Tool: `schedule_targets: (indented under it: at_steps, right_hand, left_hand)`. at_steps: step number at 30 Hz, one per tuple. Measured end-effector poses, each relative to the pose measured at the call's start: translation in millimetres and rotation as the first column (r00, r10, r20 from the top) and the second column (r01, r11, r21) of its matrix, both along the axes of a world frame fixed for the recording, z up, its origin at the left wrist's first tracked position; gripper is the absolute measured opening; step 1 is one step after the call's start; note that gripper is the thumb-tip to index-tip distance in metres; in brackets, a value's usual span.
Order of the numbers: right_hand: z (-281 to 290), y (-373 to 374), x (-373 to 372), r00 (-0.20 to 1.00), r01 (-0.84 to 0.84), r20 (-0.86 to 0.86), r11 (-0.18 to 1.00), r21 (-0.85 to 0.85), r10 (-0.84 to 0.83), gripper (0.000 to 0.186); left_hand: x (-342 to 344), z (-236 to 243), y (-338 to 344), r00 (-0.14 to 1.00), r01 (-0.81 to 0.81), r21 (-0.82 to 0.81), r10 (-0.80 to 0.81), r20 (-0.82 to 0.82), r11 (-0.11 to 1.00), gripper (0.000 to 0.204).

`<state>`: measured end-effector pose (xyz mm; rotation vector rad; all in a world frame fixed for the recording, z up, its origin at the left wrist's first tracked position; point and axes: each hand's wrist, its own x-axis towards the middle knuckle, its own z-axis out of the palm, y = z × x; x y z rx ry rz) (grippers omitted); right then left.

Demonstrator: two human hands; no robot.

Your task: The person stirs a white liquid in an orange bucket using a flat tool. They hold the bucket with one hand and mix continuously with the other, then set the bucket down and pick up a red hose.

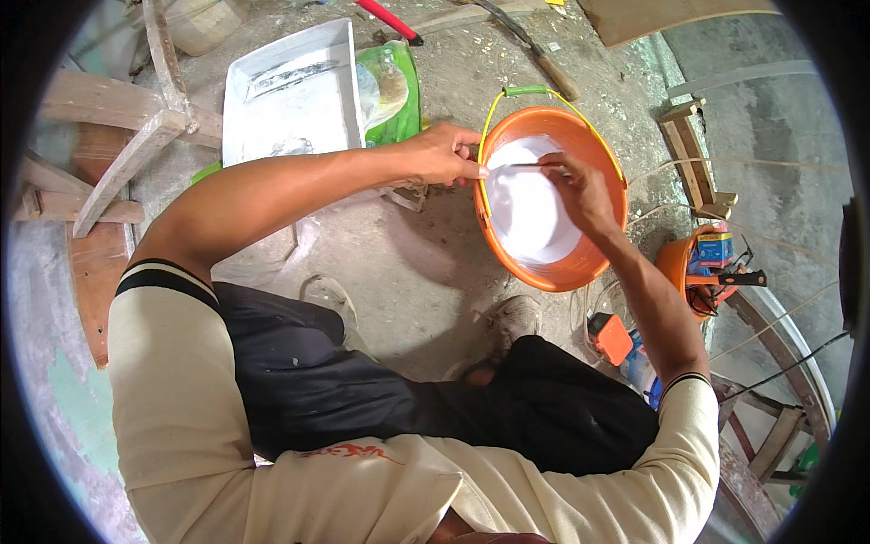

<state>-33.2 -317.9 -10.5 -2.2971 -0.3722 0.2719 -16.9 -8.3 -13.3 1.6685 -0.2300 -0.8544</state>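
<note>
An orange bucket [551, 279] holds a smooth white liquid [535, 213] that looks like paint. Its yellow wire handle with a green grip [526, 90] leans to the far side. At the bucket's left rim my left hand [444, 154] has its thumb and fingers closed on the edge. My right hand [580, 189] is over the bucket's mouth, fingers pinched round a thin, narrow tool [518, 166]. That tool reaches left toward the rim by my left thumb; its exact kind is too small to tell.
Left of the bucket lie a white-smeared tray [292, 95] and a green bag [403, 82]. A wooden-handled tool [555, 74] rests beyond it. Wooden frames [136, 163] stand at the far left. A smaller orange bucket of tools [672, 263] and an orange-and-black tape measure [611, 339] are at right.
</note>
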Motion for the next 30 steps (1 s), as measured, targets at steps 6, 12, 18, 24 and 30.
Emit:
schedule_targets:
  at_steps: [6,12,18,24,30]
  right_hand:
    - [24.4,-39.6,-26.5,0.993,-0.065,0.076,0.945,-0.321,0.094,0.017]
    - [40.7,10.7,-56.5,0.974,-0.137,-0.203,0.973,-0.184,0.099,0.016]
    - [12.1,0.1,13.9,0.997,-0.081,-0.015,0.995,-0.066,0.080,0.020]
    - [22.0,-60.4,-17.9,0.994,-0.081,0.045,0.950,-0.300,0.099,0.019]
    - [30.6,-3.6,-67.3,0.983,-0.155,-0.125,0.969,-0.191,0.133,0.020]
  left_hand:
    - [-1.5,10.4,0.5,1.000,0.016,0.002,-0.016,-0.009,1.000,0.050]
    - [0.0,0.9,2.2,1.000,0.005,0.025,-0.005,0.001,1.000,0.050]
    - [2.2,-1.4,4.2,0.998,0.058,0.043,-0.057,-0.019,0.997,0.053]
    - [-0.4,5.9,2.9,0.999,0.049,0.051,-0.048,-0.013,0.998,0.052]
    - [-0.1,0.7,2.3,1.000,0.010,0.045,-0.011,0.018,0.999,0.049]
